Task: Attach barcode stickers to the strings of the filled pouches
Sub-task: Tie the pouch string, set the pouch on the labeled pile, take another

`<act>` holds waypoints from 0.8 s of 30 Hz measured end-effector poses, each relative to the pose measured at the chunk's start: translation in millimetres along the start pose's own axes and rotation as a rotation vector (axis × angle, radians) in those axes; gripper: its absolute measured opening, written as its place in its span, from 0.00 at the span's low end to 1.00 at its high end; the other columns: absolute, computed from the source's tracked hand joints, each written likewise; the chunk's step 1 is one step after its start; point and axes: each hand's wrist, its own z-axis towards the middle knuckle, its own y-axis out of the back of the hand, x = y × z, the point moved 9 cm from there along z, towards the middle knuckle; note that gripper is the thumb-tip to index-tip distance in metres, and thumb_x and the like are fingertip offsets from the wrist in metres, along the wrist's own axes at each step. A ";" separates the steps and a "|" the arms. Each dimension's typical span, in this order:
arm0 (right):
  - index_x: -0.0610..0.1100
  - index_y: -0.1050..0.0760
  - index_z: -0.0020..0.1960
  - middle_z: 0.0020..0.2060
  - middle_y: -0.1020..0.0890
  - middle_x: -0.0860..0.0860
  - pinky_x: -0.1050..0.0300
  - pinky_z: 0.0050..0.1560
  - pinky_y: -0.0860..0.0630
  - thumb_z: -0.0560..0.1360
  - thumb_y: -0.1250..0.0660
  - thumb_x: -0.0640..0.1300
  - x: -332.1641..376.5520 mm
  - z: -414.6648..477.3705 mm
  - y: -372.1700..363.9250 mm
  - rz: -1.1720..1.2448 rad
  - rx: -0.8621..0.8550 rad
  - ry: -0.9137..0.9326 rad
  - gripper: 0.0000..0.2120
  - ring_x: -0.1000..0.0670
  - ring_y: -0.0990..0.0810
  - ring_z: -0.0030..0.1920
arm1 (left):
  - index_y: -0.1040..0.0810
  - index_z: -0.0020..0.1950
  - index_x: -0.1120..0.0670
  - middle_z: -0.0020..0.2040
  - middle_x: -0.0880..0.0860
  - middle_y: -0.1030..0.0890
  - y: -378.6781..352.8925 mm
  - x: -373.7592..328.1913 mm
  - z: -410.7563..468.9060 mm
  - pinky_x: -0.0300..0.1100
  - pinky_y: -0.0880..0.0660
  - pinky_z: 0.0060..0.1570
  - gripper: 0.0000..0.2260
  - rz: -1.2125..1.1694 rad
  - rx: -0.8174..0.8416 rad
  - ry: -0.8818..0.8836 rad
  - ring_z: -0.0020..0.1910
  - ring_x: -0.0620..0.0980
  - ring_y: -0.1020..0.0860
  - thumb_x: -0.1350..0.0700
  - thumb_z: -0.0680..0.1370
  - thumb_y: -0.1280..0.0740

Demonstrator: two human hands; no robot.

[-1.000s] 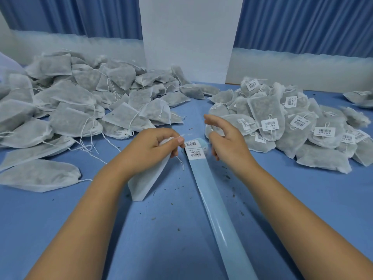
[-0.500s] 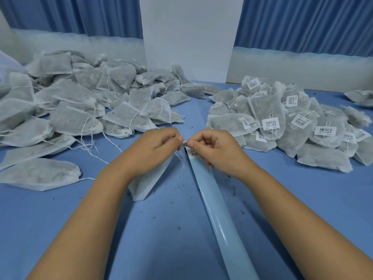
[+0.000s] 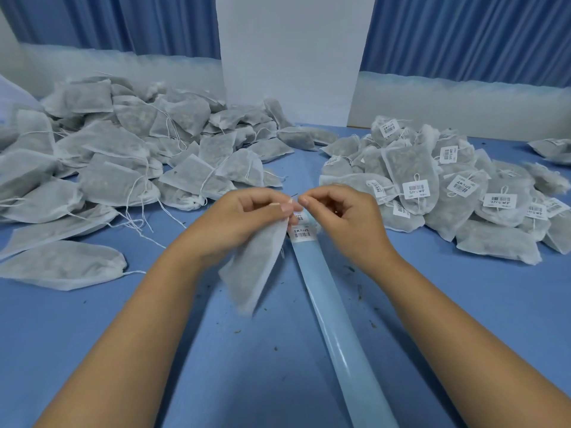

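Now right hand (image 3: 346, 220) off sticker strip (image 3: 327, 304), pouch (image 3: 256, 267) higher

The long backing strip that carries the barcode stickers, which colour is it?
The long glossy backing strip is pale blue, best seen in the head view.

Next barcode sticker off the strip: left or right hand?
Right, probably. The left hand grips the filled pouch; the right hand is right beside the barcode sticker on the backing strip.
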 end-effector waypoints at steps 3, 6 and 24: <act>0.41 0.15 0.48 0.32 0.23 0.54 0.66 0.40 0.33 0.76 0.30 0.39 6.1 -2.2 -4.7 -0.063 0.008 0.063 0.05 0.57 0.28 0.33 | 0.14 0.48 0.52 0.45 0.50 0.14 9.2 2.3 2.5 0.33 0.23 0.44 0.09 -0.236 -0.115 0.014 0.42 0.42 0.17 0.54 0.71 0.30; 0.39 0.16 0.49 0.32 0.23 0.49 0.65 0.40 0.33 0.77 0.32 0.38 18.6 -10.4 -20.9 -0.160 0.098 0.191 0.06 0.57 0.28 0.34 | 0.15 0.51 0.52 0.51 0.50 0.14 17.5 6.8 3.4 0.33 0.22 0.51 0.08 -0.229 -0.182 0.034 0.52 0.42 0.17 0.57 0.74 0.30; 0.53 0.21 0.59 0.52 0.24 0.57 0.73 0.43 0.31 0.78 0.33 0.38 -3.6 -4.8 -26.1 -0.105 0.241 -0.011 0.14 0.61 0.23 0.41 | 0.17 0.38 0.50 0.41 0.45 0.16 -21.5 14.9 -1.6 0.37 0.28 0.58 0.07 0.173 0.175 0.136 0.52 0.42 0.19 0.52 0.74 0.32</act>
